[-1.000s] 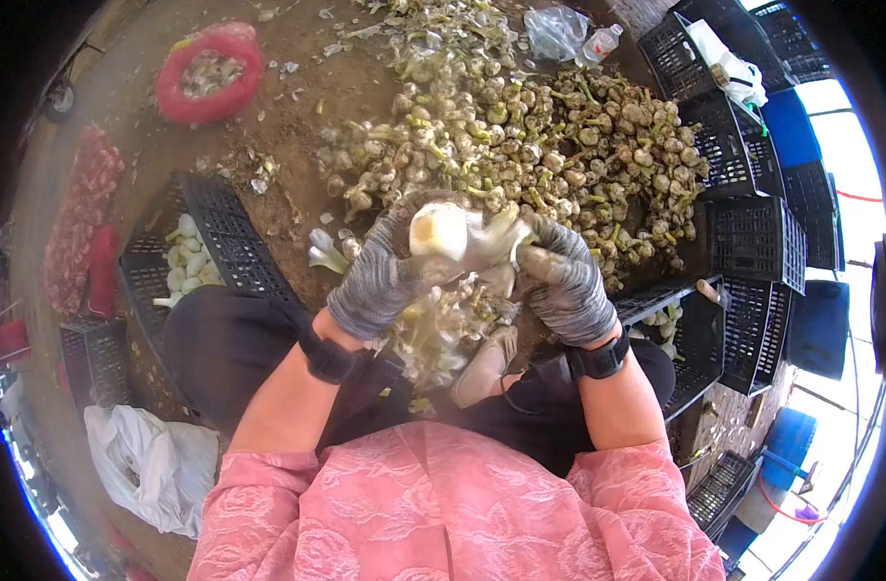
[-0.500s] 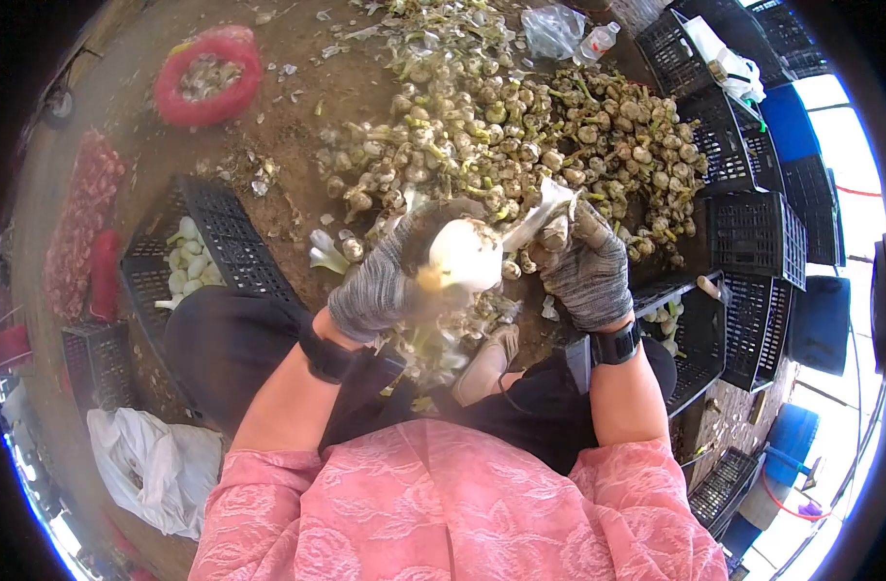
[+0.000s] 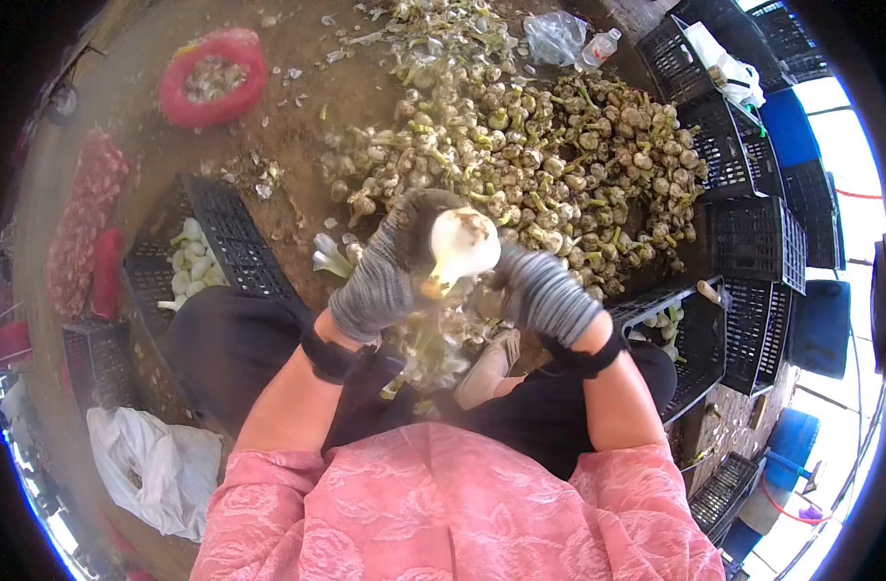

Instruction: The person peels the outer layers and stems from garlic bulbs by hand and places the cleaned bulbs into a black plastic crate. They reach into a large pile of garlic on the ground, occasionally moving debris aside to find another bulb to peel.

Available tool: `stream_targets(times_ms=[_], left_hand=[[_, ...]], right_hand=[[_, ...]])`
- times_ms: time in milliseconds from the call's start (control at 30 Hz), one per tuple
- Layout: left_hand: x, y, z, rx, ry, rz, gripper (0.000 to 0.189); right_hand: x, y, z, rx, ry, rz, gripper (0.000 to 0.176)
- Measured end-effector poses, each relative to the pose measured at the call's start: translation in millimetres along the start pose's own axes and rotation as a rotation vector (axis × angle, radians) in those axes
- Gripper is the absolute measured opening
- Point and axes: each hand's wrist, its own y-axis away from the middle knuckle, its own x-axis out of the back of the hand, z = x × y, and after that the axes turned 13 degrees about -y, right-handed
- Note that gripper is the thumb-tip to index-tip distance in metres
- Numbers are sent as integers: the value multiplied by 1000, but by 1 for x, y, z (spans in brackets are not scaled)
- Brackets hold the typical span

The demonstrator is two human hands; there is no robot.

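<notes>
Taking the garlic heap [image 3: 612,145] as our landmark, we have any writing on the clear bottle [image 3: 599,49] past its far edge too small to read; a clear plastic bag [image 3: 553,37] lies beside that bottle. Stacked black crates [image 3: 756,236] crowd the heap's right side, and a crate with white bulbs [image 3: 237,240] stands to its left, short of the red net bag [image 3: 213,77]. At the heap's near edge, our gloved left hand [image 3: 389,266] is clamped on a white bulb [image 3: 464,242], stem end toward us. Our gloved right hand [image 3: 544,295] is just beside it, blurred, so we cannot tell its grip. Peelings [image 3: 428,356] and our shoe [image 3: 487,366] lie nearer us than the heap
</notes>
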Motion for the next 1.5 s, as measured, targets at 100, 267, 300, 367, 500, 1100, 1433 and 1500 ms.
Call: stream_targets(times_ms=[100,267,300,367,500,1100,1433,1500], left_hand=[[2,0,-6,-90,-306,173,66],[-10,4,-4,61,68,149,55],[-13,6,-2,129,102,165,54],[-14,2,6,181,151,144,54],[-8,-1,1,15,-291,206,49],[-2,-1,9,65,-489,196,28],[3,0,6,261,-436,152,21],[2,-1,4,358,-105,210,22]], right_hand=[[-11,6,10,279,1,75,65],[4,17,-37,145,-648,369,68],[-6,12,-29,262,-544,516,68],[-12,9,-21,390,-362,696,65],[-2,11,-23,495,-123,723,62],[-2,11,-18,459,-211,540,66],[-6,9,-7,522,-241,447,66],[-4,9,-9,528,-231,445,65]])
